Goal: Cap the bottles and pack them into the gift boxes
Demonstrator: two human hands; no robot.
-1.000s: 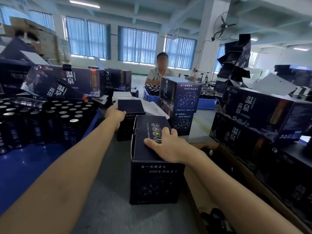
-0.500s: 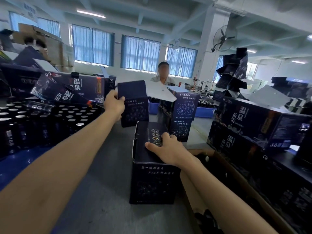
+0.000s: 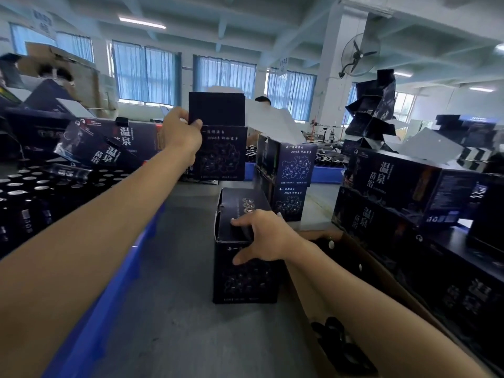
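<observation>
Over a grey packing table (image 3: 177, 323), in the single head-worn view, a person's two bare forearms reach away from the camera.

The left hand (image 3: 181, 132) is raised at far centre. Its thumb and fingers pinch the upper left edge of a dark navy cardboard gift box (image 3: 221, 154) printed with a pale map. This box hangs upright, clear of the table, with its top flap standing open.

The right hand (image 3: 266, 237) is nearer. Its fingers lie spread and fairly straight across the top of a second, closed dark gift box (image 3: 245, 276) standing on the table, and its thumb points down the front face. It rests there rather than grips.

Just beyond that box, to the right, two more closed boxes (image 3: 290, 181) are stacked. Dark bottles with silvery tops (image 3: 35, 186) fill a blue plastic crate (image 3: 117, 282) along the left. Large dark printed cartons (image 3: 403, 186) are piled on the right. A brown cardboard carton (image 3: 381, 271) sits open at near right, and its contents are too dark to make out.

The raised box looks like an open one being brought in for filling. It would go best set down square and upright just beside the closed box, on the side near the bottles. The flap should be held back so the mouth stays clear, while the resting hand steadies the closed box against a knock.
</observation>
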